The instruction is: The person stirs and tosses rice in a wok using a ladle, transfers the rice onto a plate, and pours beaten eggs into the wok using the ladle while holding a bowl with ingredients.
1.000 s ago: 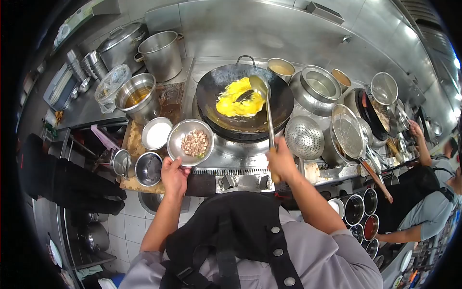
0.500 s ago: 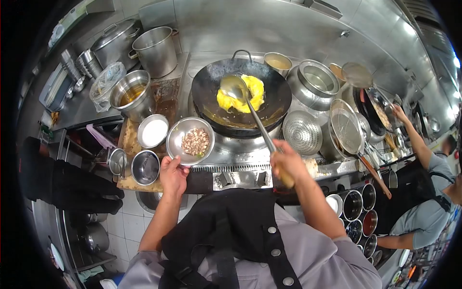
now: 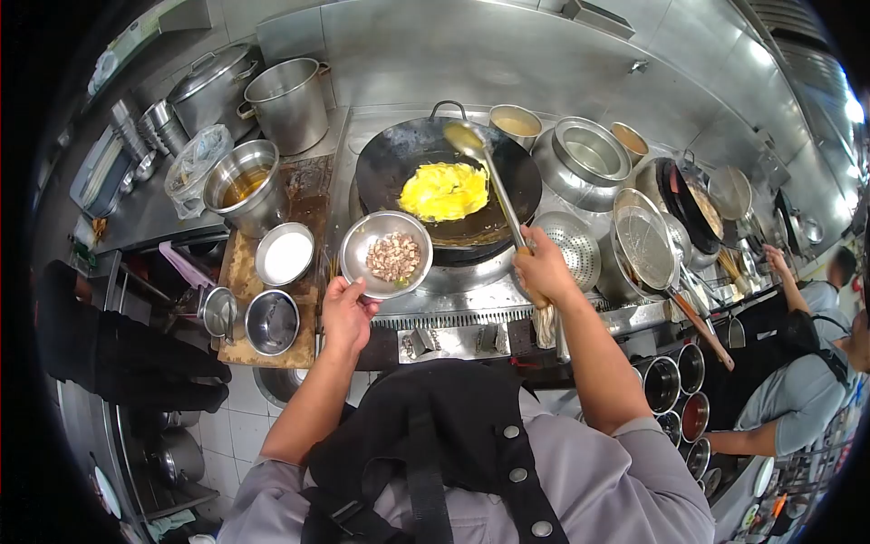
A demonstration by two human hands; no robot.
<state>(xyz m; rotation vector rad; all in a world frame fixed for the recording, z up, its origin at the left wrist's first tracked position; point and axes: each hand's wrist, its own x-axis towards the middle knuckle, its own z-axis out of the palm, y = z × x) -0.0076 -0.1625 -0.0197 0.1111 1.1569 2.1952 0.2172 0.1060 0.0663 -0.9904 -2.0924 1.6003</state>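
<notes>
My left hand [image 3: 349, 313] grips the near rim of a steel bowl [image 3: 361, 238], which holds small chopped brownish pieces [image 3: 393, 256] with a bit of green. The bowl overlaps the lower left edge of a black wok [image 3: 381, 163]. Cooked yellow egg [image 3: 444, 191] lies in a flat mass in the wok. My right hand [image 3: 546, 267] is closed around the wooden handle of a long ladle [image 3: 467, 138], whose head is over the far part of the wok, beyond the egg.
On the left stand a bowl of white powder [image 3: 285, 254], a dark-looking bowl [image 3: 272, 323] and a pot of oil [image 3: 244, 188]. A perforated skimmer [image 3: 573, 247] and a wire strainer [image 3: 645, 238] lie right of the wok. A co-worker [image 3: 802, 390] stands at far right.
The bowl in my left hand has moved right, nearer the wok. The ladle has swept through the egg and lifted back beyond it; the egg now lies flatter.
</notes>
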